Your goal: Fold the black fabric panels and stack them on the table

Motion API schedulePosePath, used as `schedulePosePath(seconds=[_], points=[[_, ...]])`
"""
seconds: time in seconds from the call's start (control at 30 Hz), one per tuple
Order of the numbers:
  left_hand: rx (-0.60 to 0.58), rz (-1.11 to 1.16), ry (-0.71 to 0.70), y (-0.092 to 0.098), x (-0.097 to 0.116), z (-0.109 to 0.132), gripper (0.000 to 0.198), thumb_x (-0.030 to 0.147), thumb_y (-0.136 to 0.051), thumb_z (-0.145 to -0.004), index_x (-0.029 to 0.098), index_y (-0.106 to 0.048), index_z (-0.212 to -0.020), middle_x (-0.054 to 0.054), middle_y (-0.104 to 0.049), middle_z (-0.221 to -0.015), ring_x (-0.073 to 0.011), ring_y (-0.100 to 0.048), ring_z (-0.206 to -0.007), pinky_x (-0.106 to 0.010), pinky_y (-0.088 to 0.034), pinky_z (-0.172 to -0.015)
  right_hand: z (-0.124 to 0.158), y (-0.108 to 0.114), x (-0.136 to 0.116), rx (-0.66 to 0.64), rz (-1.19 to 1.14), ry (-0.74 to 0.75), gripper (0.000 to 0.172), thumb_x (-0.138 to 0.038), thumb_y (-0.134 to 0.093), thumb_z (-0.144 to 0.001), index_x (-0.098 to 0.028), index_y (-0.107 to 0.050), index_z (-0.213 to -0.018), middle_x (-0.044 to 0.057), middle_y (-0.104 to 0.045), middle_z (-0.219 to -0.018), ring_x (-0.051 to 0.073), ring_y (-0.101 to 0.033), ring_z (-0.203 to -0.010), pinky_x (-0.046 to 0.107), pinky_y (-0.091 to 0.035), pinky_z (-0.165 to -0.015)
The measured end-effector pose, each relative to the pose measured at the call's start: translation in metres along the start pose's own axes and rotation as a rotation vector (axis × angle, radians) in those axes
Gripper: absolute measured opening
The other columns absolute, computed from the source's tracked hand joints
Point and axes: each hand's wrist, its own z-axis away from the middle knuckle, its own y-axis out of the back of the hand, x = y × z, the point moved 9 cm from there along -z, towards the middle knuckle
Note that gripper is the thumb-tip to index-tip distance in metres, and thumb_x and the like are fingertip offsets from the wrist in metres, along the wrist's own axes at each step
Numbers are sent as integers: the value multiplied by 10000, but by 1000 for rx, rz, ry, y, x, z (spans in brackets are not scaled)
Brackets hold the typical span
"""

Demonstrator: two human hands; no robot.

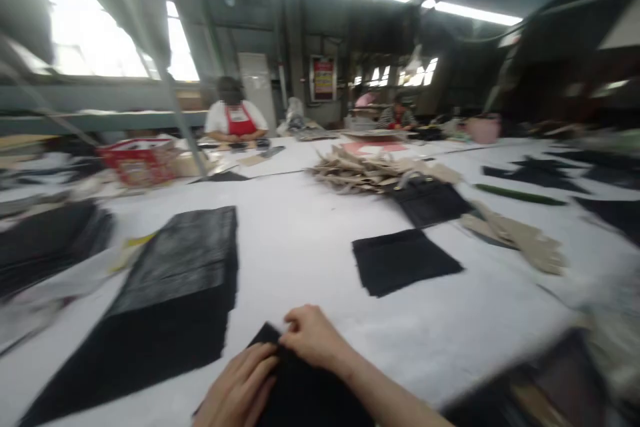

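A piece of black fabric (pixel 305 393) lies directly before me at the bottom of the view, its upper corner pointing away. My left hand (pixel 243 383) is closed over its left edge, fingers bent on top and the thumb hidden. At the upper right edge of the same piece, my right hand (pixel 313 337) pinches the fabric between thumb and fingertips. To the left, long black fabric pieces (pixel 165 327) lie with a greyish sheet-like layer (pixel 180 253) over their far half. Farther off to the right sits a small stack of black fabric (pixel 405 260).
Beige scraps (pixel 360 170) are heaped mid-table, near a black piece (pixel 433 200). Beige strips (pixel 525 237) and a long green object (pixel 520 195) lie right. A red box (pixel 140 161) stands left. A person in a red apron (pixel 237 120) sits across the white table (pixel 290 233).
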Motion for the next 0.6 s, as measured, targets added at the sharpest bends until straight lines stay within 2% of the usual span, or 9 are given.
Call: schedulePosePath(seconds=[0.07, 0.17, 0.27, 0.33, 0.47, 0.6], points=[[-52, -41, -23, -1, -4, 4, 270, 231, -443, -978, 245, -637, -1166, -58, -654, -1220, -221, -602, -1146, -378, -518, -997, -8, -8, -3, 27, 27, 83, 177, -123, -583, -780, -152, -728, -878, 38, -691, -756, 164, -600, -715, 263, -415, -684], [-100, -60, -8, 1, -8, -4, 228, 164, -473, -962, 197, -593, -1153, -79, -626, -1213, -235, -572, -1143, -410, -494, -1005, -20, -16, 2, 63, 62, 154, 198, -129, -555, -816, -146, -710, -939, 54, -669, -784, 196, -591, -758, 306, -414, -739], [-117, -64, 4, 3, -10, -14, 221, 150, -511, -945, 185, -569, -1155, -81, -613, -1193, -245, -558, -1122, -416, -485, -989, -22, -19, 11, 118, 104, 171, 272, -133, -525, -858, -137, -677, -1084, 76, -658, -893, 222, -594, -845, 336, -415, -799], [-125, -69, 11, 3, -13, -16, 222, 146, -520, -938, 178, -560, -1155, -82, -606, -1172, -246, -554, -1102, -411, -483, -971, -20, -21, 14, 173, 139, 199, 255, -140, -506, -888, -145, -672, -1082, 73, -638, -902, 225, -589, -857, 338, -418, -796], [-123, -113, 22, -1, -20, -18, 154, 176, -524, -945, 183, -577, -1090, -70, -602, -1076, -243, -555, -1003, -400, -492, -874, -8, -23, 11, 372, 219, 354, 212, -144, -482, -937, -179, -666, -1038, 46, -601, -863, 213, -570, -835, 334, -418, -769], [-111, -186, 38, -3, -25, -21, 103, 193, -497, -960, 183, -585, -1013, -56, -598, -967, -231, -548, -882, -385, -483, -771, 5, -29, 1, 517, 326, 515, 226, -119, -454, -963, -168, -639, -1083, 45, -575, -849, 205, -540, -800, 335, -402, -736]])
